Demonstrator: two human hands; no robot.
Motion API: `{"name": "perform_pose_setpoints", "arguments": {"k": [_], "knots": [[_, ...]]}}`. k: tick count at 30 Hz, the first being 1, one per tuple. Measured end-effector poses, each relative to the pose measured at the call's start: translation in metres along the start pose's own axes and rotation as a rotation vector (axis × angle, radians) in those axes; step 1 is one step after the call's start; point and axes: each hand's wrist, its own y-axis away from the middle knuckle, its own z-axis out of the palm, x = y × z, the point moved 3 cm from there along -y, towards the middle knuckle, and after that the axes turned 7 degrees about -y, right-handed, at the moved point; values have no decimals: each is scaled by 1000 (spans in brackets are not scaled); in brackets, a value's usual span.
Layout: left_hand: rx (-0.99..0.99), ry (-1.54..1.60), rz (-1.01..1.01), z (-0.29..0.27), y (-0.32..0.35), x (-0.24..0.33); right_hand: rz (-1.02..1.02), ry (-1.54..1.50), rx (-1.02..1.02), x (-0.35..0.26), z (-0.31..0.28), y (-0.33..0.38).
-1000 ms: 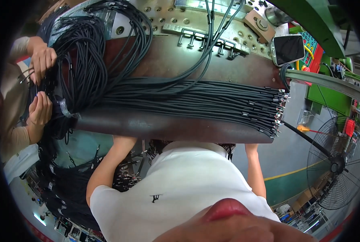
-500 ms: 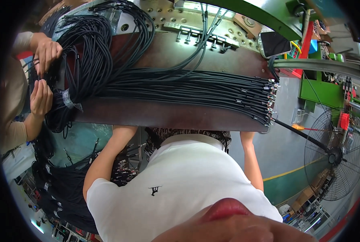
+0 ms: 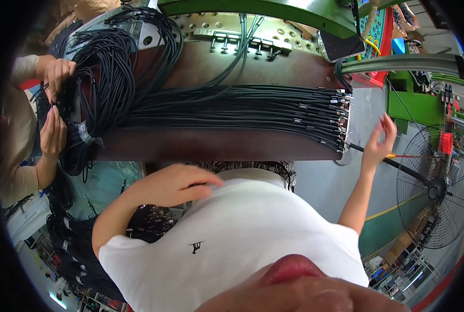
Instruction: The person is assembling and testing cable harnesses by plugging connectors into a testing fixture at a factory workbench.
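Observation:
My left hand (image 3: 177, 184) is in front of my body, just below the near edge of the dark brown board (image 3: 211, 145). Its fingers stretch to the right with the thumb apart, holding nothing. Beyond the board's right end my right hand (image 3: 382, 140) is raised in the air, fingers loosely curved and apart, also without anything in it. Black cables (image 3: 232, 109) lie side by side across the board, their metal-tipped ends (image 3: 342, 119) lined up at its right edge. Neither hand touches them. At the left the cables gather into a thick bundle (image 3: 110, 62) bound with clear wrap (image 3: 86, 134).
A co-worker's hands (image 3: 55, 125) work on thin dark strands at the left. A green machine arm (image 3: 263, 10) and a row of small clamps (image 3: 242, 42) stand at the back. A black-screened device (image 3: 341, 47) is at the back right. A caged fan (image 3: 435, 190) stands at the right.
Both my hands have come out from under the board's near edge. The left now shows in front of my body; the right has risen beyond the board's right end. The view has shifted slightly.

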Motion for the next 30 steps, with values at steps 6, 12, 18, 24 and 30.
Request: {"name": "perform_pose_setpoints", "arguments": {"k": [6, 12, 18, 24, 30], "knots": [[656, -493, 548, -21, -114, 50, -713, 13, -479, -128, 172, -68], [917, -1037, 55, -27, -135, 18, -749, 8, -610, -130, 226, -82], [1141, -1213, 58, -108, -112, -18, -598, -172, -913, -124, 211, -111], [1120, -1256, 169, -123, -130, -19, -157, -589, -922, -93, 234, -125], [1054, -1099, 143, -124, -125, -9, -618, 95, -452, -112, 182, -96]]}}
